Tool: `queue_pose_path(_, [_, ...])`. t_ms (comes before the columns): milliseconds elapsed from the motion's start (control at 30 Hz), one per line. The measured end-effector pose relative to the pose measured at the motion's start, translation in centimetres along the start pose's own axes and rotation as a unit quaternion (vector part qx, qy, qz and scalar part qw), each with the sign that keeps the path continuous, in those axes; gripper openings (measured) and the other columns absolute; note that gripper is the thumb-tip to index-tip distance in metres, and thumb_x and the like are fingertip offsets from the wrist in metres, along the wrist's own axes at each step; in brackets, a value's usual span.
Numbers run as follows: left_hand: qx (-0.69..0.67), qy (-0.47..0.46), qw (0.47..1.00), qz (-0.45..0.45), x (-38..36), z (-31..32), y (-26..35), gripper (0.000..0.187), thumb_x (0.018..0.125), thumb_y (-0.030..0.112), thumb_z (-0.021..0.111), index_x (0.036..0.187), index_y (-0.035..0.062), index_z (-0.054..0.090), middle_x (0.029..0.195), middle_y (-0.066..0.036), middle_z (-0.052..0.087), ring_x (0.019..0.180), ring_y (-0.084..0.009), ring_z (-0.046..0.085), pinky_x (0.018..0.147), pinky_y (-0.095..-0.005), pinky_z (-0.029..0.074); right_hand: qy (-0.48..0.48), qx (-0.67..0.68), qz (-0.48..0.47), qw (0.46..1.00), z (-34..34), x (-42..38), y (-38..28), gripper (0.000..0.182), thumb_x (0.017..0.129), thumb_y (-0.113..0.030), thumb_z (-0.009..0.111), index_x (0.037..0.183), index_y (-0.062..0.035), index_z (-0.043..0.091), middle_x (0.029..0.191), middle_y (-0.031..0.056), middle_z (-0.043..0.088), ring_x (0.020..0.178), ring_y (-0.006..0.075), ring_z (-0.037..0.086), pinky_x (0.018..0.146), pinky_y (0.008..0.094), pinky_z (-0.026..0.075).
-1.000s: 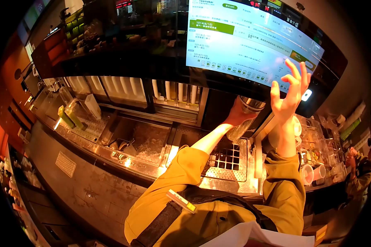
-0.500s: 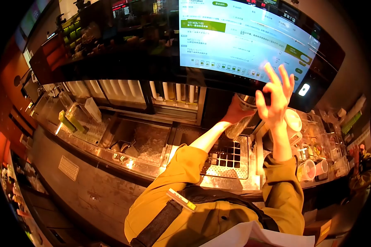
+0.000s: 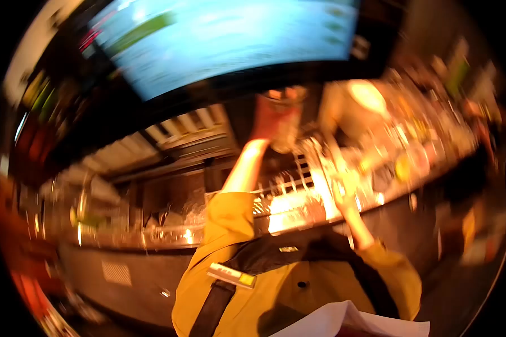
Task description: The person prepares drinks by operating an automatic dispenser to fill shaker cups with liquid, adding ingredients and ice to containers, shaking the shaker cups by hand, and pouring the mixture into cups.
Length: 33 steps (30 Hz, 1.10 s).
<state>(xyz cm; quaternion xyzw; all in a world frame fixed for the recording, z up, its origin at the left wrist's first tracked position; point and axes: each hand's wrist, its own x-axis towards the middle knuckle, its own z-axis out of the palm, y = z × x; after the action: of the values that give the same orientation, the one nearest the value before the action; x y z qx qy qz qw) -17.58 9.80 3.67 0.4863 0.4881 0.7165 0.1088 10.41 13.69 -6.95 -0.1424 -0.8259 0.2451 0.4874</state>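
Everything is smeared by motion. My left hand is wrapped round a tall metal and clear cup, below the lower edge of the lit screen. Under the cup lies the dark square grid of a drain tray. My right hand is low over the metal counter edge, right of the grid; its fingers are too blurred to make out, and so is anything in them.
At the right stand clear containers and cups, one with something yellow. To the left are a sink with ice and a row of pale upright tubes. The screen overhangs the counter.
The view has swung to the right and blurred. My right hand has dropped from in front of the screen to the counter. My left hand still holds the cup.
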Motion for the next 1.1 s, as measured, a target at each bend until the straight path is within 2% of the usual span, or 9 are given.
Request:
queue_pose_path(67, [-0.016, -0.027, 0.999, -0.012, -0.2, 0.3, 1.5, 0.049, 0.072, 0.009, 0.075, 0.114, 0.0022, 0.05, 0.104, -0.008, 0.059, 0.087, -0.0155, 0.06, 0.076, -0.0303, 0.049, 0.117, -0.003, 0.237, 0.965, -0.3, -4.8, 4.0, 0.014, 0.081, -0.009, 0.058, 0.091, -0.0002, 0.054, 0.088, 0.0139, 0.056, 0.085, 0.0304, 0.055, 0.087, 0.0396, 0.041])
queue_pose_path(133, [-0.019, -0.026, 0.998, -0.051, -0.8, 0.6, 1.7, 0.061, 0.07, 0.005, 0.075, 0.122, 0.0028, 0.043, 0.114, -0.008, 0.055, 0.099, -0.0162, 0.055, 0.086, -0.0296, 0.045, 0.274, 0.072, 0.379, 0.881, -2.3, -5.7, 3.2, 0.025, 0.082, -0.012, 0.06, 0.101, -0.0008, 0.049, 0.096, 0.0104, 0.052, 0.092, 0.0226, 0.052, 0.086, 0.036, 0.041])
queue_pose_path(200, [0.003, -0.011, 0.999, -0.04, -1.0, 0.0, 0.7, 0.064, 0.071, 0.004, 0.074, 0.125, 0.0033, 0.04, 0.119, -0.009, 0.052, 0.106, -0.0163, 0.052, 0.092, -0.0302, 0.042, 0.323, -0.087, 0.336, 0.881, -3.4, -8.6, 7.9, 0.037, 0.08, -0.018, 0.066, 0.107, -0.0012, 0.047, 0.1, 0.0104, 0.05, 0.096, 0.0213, 0.049, 0.088, 0.0345, 0.038])
queue_pose_path(300, [0.0, -0.013, 0.999, -0.049, -0.7, -0.7, 0.3, 0.07, 0.071, 0.003, 0.074, 0.128, 0.003, 0.035, 0.12, -0.011, 0.051, 0.108, -0.0178, 0.052, 0.094, -0.0316, 0.04, 0.383, -0.12, 0.315, 0.86, -5.3, -8.0, 11.0, 0.057, 0.075, -0.02, 0.073, 0.118, 0.0015, 0.041, 0.116, 0.0157, 0.044, 0.106, 0.025, 0.046, 0.093, 0.0362, 0.036])
queue_pose_path(433, [0.021, -0.002, 0.999, -0.048, -1.1, 0.0, 1.0, 0.063, 0.073, 0.0, 0.071, 0.127, 0.0055, 0.039, 0.12, -0.009, 0.05, 0.111, -0.0184, 0.049, 0.094, -0.0324, 0.041, 0.254, -0.074, 0.312, 0.912, -6.3, -4.8, 12.0, 0.103, 0.066, -0.024, 0.079, 0.14, 0.0024, 0.012, 0.136, 0.0229, 0.027, 0.127, 0.0316, 0.032, 0.105, 0.0402, 0.026])
queue_pose_path(567, [-0.037, -0.004, 0.997, -0.061, -1.3, -0.2, 0.3, 0.069, 0.071, 0.0, 0.072, 0.129, 0.0052, 0.035, 0.121, -0.009, 0.048, 0.113, -0.0208, 0.046, 0.096, -0.0348, 0.04, 0.177, -0.051, 0.319, 0.93, -4.6, -3.0, 15.6, 0.121, 0.058, -0.025, 0.082, 0.141, 0.0013, -0.002, 0.145, 0.0241, 0.01, 0.134, 0.0321, 0.016, 0.109, 0.0394, 0.017])
queue_pose_path(667, [-0.026, 0.0, 0.997, -0.067, -1.3, -0.4, 0.1, 0.076, 0.069, -0.004, 0.073, 0.132, 0.0063, 0.032, 0.124, -0.01, 0.046, 0.114, -0.0225, 0.047, 0.096, -0.0362, 0.04, 0.202, -0.056, 0.316, 0.925, -3.9, -0.7, 15.4, 0.118, 0.057, -0.024, 0.083, 0.14, 0.0019, 0.004, 0.145, 0.0224, 0.012, 0.135, 0.0316, 0.014, 0.11, 0.0376, 0.018])
queue_pose_path(867, [-0.006, -0.02, 0.999, -0.045, -1.2, -0.1, 0.9, 0.071, 0.069, -0.003, 0.073, 0.129, 0.0055, 0.035, 0.122, -0.01, 0.05, 0.112, -0.0215, 0.05, 0.095, -0.0349, 0.041, 0.214, -0.052, 0.324, 0.92, -3.7, -0.9, 16.8, 0.101, 0.063, -0.027, 0.08, 0.137, 0.0025, 0.018, 0.132, 0.0233, 0.037, 0.123, 0.0325, 0.038, 0.101, 0.0378, 0.031])
queue_pose_path(1100, [-0.007, -0.01, 0.999, -0.046, -1.4, 0.2, 1.0, 0.072, 0.068, -0.003, 0.074, 0.128, 0.0046, 0.035, 0.12, -0.011, 0.051, 0.112, -0.0221, 0.05, 0.096, -0.0356, 0.042, 0.204, -0.074, 0.317, 0.923, -3.5, -1.3, 17.1, 0.095, 0.065, -0.028, 0.079, 0.135, 0.0034, 0.022, 0.13, 0.0236, 0.04, 0.12, 0.0314, 0.041, 0.098, 0.0373, 0.033])
